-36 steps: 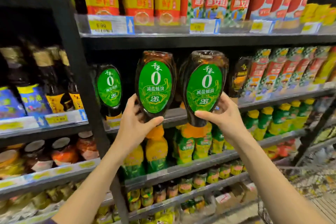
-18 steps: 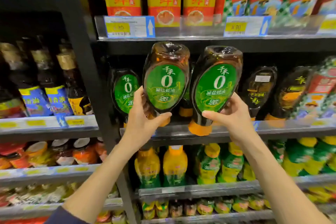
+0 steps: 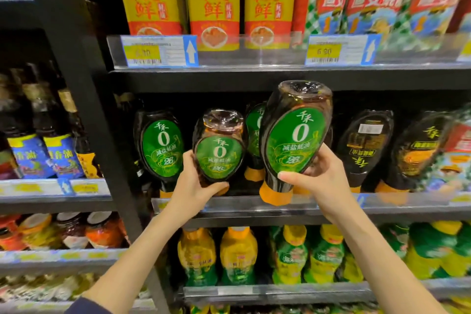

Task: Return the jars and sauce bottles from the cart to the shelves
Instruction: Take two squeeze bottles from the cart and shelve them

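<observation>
Head view: your left hand (image 3: 190, 187) grips one upright bottle (image 3: 219, 150) farther into the shelf (image 3: 331, 208). Your right hand (image 3: 319, 178) grips the nearer, right-leaning bottle (image 3: 295, 140), cap at the lip.

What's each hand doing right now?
Left hand: closed on a green-label bottle.
Right hand: closed on another green-label bottle.

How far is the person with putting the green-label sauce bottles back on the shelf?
Done: one matching green-label bottle already stands on the middle shelf. In hand: the left hand holds a bottle low at the shelf edge; the right hand holds another bottle, tilted, its orange cap at the front rail. Left: setting both down. The cart is out of view.
</observation>
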A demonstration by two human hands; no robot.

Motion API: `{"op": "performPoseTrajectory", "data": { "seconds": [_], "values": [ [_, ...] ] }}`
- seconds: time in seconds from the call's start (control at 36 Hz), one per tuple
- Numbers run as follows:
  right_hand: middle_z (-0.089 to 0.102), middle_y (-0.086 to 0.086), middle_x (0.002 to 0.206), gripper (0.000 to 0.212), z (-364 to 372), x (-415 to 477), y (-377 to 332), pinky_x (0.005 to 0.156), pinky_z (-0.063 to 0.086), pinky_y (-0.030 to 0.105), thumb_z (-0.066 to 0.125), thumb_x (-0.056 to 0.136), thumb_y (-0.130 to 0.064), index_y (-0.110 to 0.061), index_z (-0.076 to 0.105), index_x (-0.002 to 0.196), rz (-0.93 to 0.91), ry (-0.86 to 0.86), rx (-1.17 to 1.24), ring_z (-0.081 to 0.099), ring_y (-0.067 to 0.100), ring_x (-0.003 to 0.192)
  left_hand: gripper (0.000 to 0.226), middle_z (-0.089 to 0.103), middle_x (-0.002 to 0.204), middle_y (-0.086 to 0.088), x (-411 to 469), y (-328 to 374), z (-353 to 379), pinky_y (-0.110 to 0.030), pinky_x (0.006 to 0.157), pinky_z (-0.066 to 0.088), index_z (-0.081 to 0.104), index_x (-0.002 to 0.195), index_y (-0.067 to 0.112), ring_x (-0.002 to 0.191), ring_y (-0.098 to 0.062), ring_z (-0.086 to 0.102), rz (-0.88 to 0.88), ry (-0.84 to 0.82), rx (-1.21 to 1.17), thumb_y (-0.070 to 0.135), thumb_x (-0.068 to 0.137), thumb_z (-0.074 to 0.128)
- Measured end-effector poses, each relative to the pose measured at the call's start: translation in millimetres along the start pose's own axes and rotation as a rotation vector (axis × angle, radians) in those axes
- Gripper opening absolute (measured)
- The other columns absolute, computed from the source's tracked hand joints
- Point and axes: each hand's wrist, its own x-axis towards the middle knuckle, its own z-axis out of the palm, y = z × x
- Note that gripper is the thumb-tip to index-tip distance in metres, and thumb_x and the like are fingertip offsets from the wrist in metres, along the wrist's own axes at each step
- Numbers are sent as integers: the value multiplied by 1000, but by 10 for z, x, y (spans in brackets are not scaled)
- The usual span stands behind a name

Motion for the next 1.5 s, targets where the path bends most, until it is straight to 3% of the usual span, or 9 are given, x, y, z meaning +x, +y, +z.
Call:
{"op": "performPoseTrajectory", "data": {
  "seconds": [0.19, 0.42, 0.56, 0.75, 0.94, 1.08, 1.19, 1.31, 1.5],
  "values": [
    [73, -9, 89, 57, 45, 59, 67, 69, 52, 13, 80, 57, 9, -21, 61, 101, 2, 13, 4, 69, 3, 85, 73, 48, 130, -8, 55, -87, -49, -26, 99, 40, 27, 121, 5, 121, -18, 48, -66, -79, 130, 18, 72, 79],
    [71, -1, 98, 58, 137, 100, 98, 73, 54, 16, 83, 54, -1, -20, 60, 105, 0, 3, 30, 69, 7, 90, 101, 37, 143, -7, 140, -122, -63, -20, 104, 26, 9, 141, -1, 133, -17, 35, -138, -100, 203, 24, 73, 79],
    [70, 1, 101, 56, 198, 134, 118, 73, 54, 16, 83, 57, 1, -19, 59, 104, -18, 7, 4, 69, 7, 91, 109, 32, 148, -8, 161, -136, -80, -33, 116, 24, 2, 144, -2, 137, -18, 30, -173, -86, 178, 23, 72, 79],
    [67, -7, 97, 53, 256, 165, 165, 72, 52, 11, 83, 59, 2, -28, 58, 96, -45, 20, -60, 66, -3, 89, 90, 48, 134, -9, 158, -218, -120, -39, 109, 37, 28, 132, 1, 127, -22, 44, -269, -67, 204, 35, 67, 81],
    [67, -4, 103, 53, 308, 210, 323, 77, 53, 15, 84, 61, -3, -26, 58, 100, 15, -9, -75, 65, 2, 95, 59, 58, 96, -6, 153, -254, -97, -32, 80, 50, 45, 104, 3, 89, -20, 56, -277, -24, 239, 34, 68, 81],
    [66, -4, 103, 53, 355, 250, 424, 72, 52, 10, 83, 61, -2, -28, 55, 99, 58, -25, -94, 65, -3, 90, 62, 61, 105, -12, 145, -278, -114, -46, 89, 50, 46, 100, 5, 99, -27, 58, -315, -33, 220, 41, 64, 82],
    [65, -5, 103, 53, 377, 274, 532, 71, 52, 9, 82, 62, -2, -30, 52, 96, 107, -31, -111, 65, -3, 90, 93, 63, 109, -8, 125, -314, -142, -48, 90, 51, 48, 104, 13, 103, -24, 59, -380, -69, 207, 78, 41, 70],
    [63, -5, 102, 52, 358, 333, 597, 69, 51, 7, 80, 65, -3, -22, 51, 104, 154, -50, -117, 62, -1, 93, 71, 61, 110, -5, 122, -273, -129, -45, 94, 49, 49, 108, 12, 105, -21, 58, -370, -74, 209, 53, 60, 79],
    [62, -6, 103, 55, 334, 398, 646, 73, 51, 6, 79, 68, -8, -17, 47, 113, 183, -126, -178, 60, 0, 97, 75, 63, 104, -9, 128, -302, -142, -47, 86, 52, 49, 103, 12, 96, -24, 60, -367, -91, 268, 64, 56, 74]
  ]
}}
